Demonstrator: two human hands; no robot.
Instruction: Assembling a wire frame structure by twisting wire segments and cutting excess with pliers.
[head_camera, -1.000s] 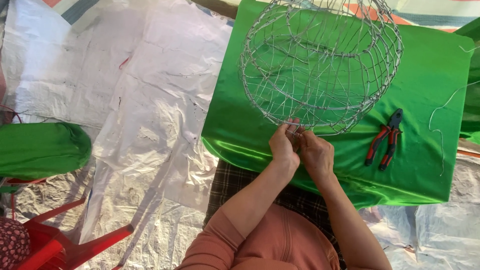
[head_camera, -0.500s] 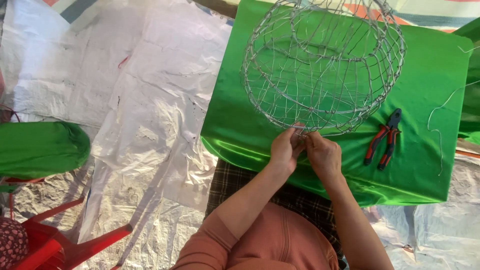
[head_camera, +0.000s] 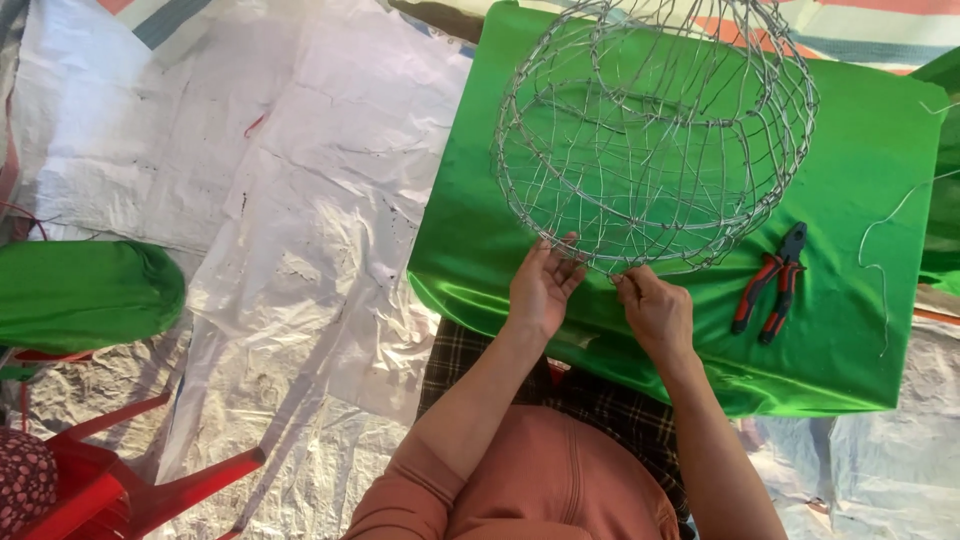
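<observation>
A round wire-mesh frame (head_camera: 655, 135) sits on the green-draped worktop (head_camera: 880, 170), its near rim at the worktop's front edge. The left hand (head_camera: 540, 290) has its grip spread, fingertips touching that rim; the right hand (head_camera: 655, 312) pinches a wire there — grip nearly closed. Red-handled pliers (head_camera: 770, 284) lie just right, beside a loose wire strand (head_camera: 885, 250).

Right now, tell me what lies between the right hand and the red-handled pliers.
Head view: only bare green satin cloth lies between the right hand and the red-handled pliers.
</observation>
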